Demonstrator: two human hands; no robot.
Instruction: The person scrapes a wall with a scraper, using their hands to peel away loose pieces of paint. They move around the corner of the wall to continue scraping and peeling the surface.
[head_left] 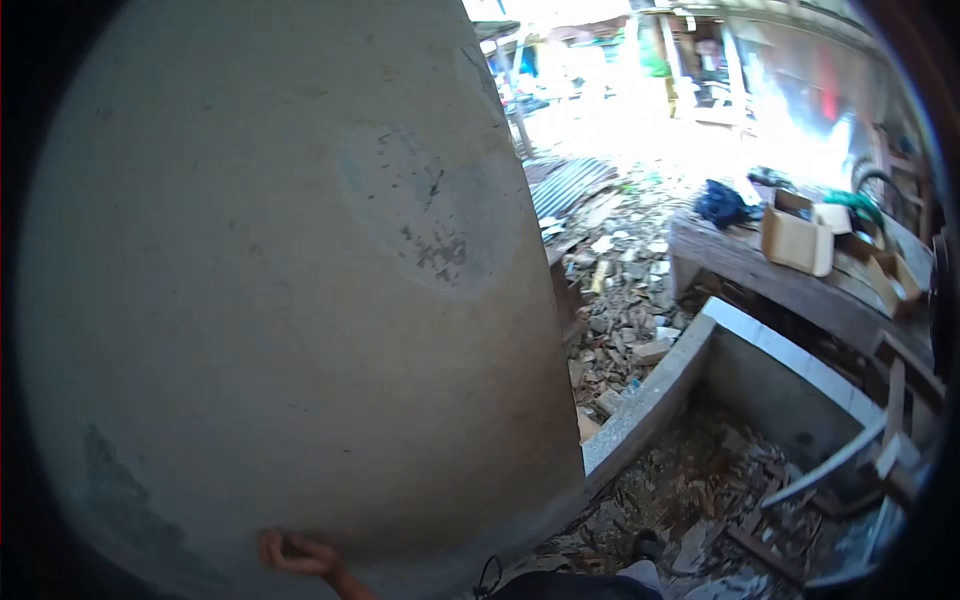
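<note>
My left hand is low in the view, in front of a large plastered wall. Its fingers are loosely curled, with a gap between them and nothing visible inside. The wall fills the left half of the view and has worn, flaked patches and a grey stain near the bottom left. My right hand is out of view. At the bottom edge, part of my dark clothing shows, with a shoe beyond it on the littered floor.
Right of the wall, a low concrete wall with a tiled top bounds a debris-strewn floor. Broken wooden pieces lie there. Beyond are rubble, corrugated sheet and a ledge bearing a cardboard box and a dark bag.
</note>
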